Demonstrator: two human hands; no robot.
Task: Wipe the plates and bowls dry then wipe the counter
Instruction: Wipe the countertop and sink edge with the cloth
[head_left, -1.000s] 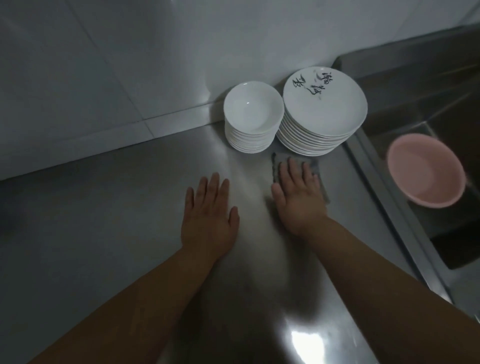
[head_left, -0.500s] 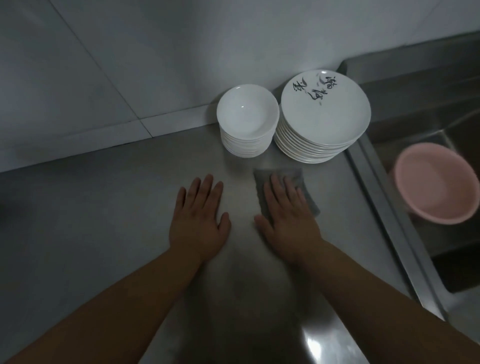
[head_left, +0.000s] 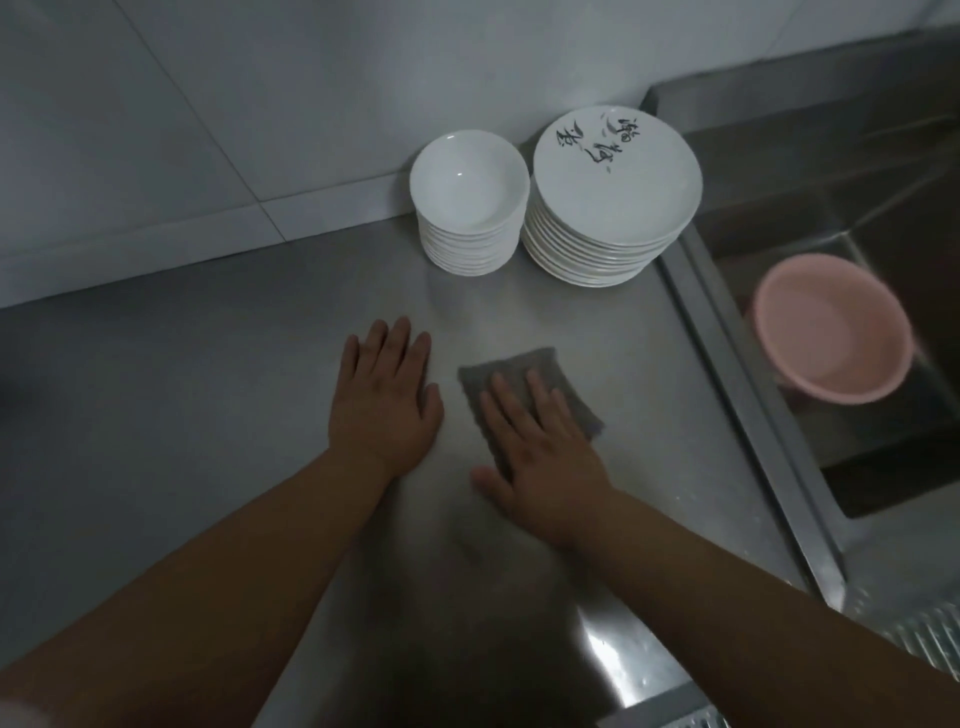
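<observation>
Since the earlier frames, both hands and the cloth have drawn back from the stacked dishes toward the person, leaving a wider strip of bare steel in front of the stacks. On the steel table (head_left: 156, 395), the left hand (head_left: 384, 400) lies flat, palm down, fingers straight and close together, holding nothing. Just to its right, the right hand (head_left: 540, 441) presses flat on the grey cloth (head_left: 524, 374), fingers straight and slightly spread, thumb out on the bare metal beside the cloth. Behind the hands, against the tiled wall (head_left: 208, 104), stands the stack of white bowls (head_left: 470, 200), and touching it on the right the stack of white plates (head_left: 613, 192), the top one marked with dark brush characters. Farther right, a pink basin (head_left: 831, 335) sits tilted in the sink (head_left: 893, 171).
</observation>
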